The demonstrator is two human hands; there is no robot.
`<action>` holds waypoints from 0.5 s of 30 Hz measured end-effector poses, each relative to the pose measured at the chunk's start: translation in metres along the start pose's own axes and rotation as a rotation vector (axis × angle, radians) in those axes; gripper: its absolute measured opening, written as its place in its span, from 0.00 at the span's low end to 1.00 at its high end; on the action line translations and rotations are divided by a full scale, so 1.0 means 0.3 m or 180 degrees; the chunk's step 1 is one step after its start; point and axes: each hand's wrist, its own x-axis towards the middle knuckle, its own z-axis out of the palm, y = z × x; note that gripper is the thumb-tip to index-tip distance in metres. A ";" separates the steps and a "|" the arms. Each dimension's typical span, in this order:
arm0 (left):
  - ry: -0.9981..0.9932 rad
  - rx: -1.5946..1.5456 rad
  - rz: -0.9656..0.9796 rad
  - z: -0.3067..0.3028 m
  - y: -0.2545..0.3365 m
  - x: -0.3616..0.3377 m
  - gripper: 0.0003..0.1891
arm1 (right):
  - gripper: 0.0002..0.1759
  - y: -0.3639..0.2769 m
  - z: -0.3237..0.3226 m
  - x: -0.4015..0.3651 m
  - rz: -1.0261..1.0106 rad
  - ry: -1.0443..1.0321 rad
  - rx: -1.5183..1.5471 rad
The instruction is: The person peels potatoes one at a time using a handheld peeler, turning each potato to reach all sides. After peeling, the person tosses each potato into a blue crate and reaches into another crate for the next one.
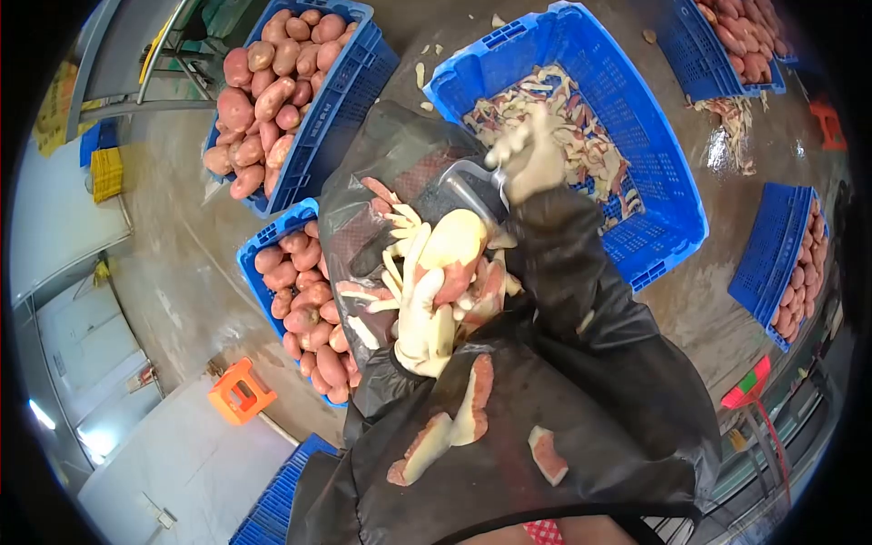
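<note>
My left hand [422, 322], in a pale glove, grips a large partly peeled potato [457, 238] over my lap. Its upper side is bare and yellow; red skin remains lower down. My right hand [534, 163], gloved and blurred by motion, is above and to the right of the potato, closed around what looks like a metal peeler [472, 186]. Its blade and the potato appear apart. Strips of peel [386, 295] cling around my left hand and on the dark apron [563, 400]. A blue crate [658, 173] holding many peelings lies beyond my right hand.
A blue crate of red potatoes [350, 104] stands at upper left, with another crate of potatoes [250, 259] beside my left arm. More potato crates [758, 259] stand at right. An orange stool [242, 391] is at lower left. Peel scraps lie on the wet floor [186, 236].
</note>
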 end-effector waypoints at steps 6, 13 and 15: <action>-0.0132 -0.1326 -0.1029 0.076 0.097 -0.022 0.27 | 0.25 0.181 -0.200 0.021 0.0553 -0.2389 0.0038; -0.0526 0.0693 0.0326 -0.007 0.074 0.002 0.28 | 0.24 0.005 0.155 -0.186 0.0788 -0.1051 0.0707; 0.0049 0.1266 0.0695 -0.026 0.066 0.027 0.37 | 0.24 0.029 0.131 -0.142 0.0714 -0.1062 0.0392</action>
